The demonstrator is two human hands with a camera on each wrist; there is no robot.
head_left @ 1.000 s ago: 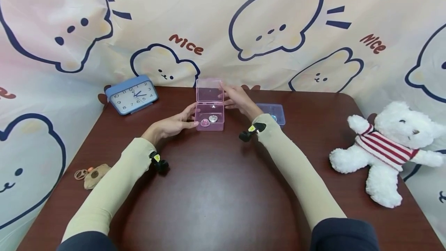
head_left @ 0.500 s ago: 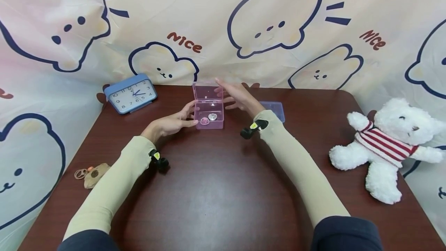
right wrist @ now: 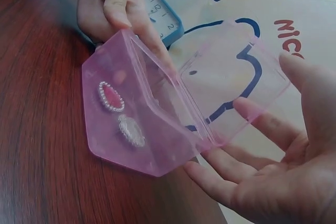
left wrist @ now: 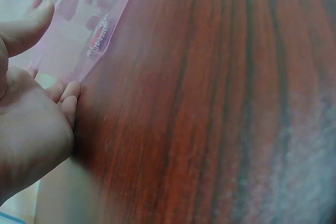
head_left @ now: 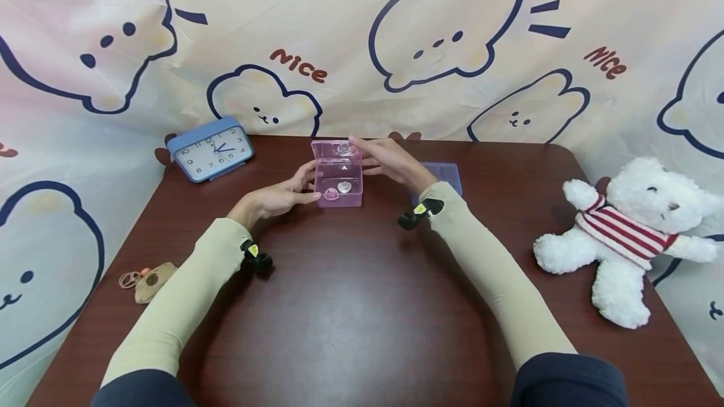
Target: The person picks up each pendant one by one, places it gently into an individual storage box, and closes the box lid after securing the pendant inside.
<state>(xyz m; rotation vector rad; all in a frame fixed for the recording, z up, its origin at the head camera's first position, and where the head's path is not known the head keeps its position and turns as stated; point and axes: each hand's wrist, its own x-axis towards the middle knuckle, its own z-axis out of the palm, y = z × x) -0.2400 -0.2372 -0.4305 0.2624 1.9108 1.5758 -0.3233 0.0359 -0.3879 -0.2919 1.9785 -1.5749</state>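
In the head view, a clear pink plastic box (head_left: 339, 196) stands on the table with its hinged lid (head_left: 323, 151) raised at the back. Inside lie a pink gem ringed with pearly beads (head_left: 330, 194) and a round silvery-white ornament (head_left: 344, 187). My left hand (head_left: 274, 198) holds the box by its left side, thumb at the near corner and fingers farther back. My right hand (right wrist: 299, 166) has the lid's right edge between its top digit and the finger below. Its lower fingers lie beside the hinge and right wall.
Behind my right forearm lies a flat blue plastic case (head_left: 449, 176). A blue clock (head_left: 212, 149) stands at the back left, a small tan pouch (head_left: 155, 281) lies at the left, and a white teddy bear (head_left: 628, 237) sits at the right. A patterned cloth (head_left: 339, 30) hangs behind.
The lid has tipped from upright toward the front. My right hand's fingers loosened from it, then came back to its edge. My left hand has stayed on the box.
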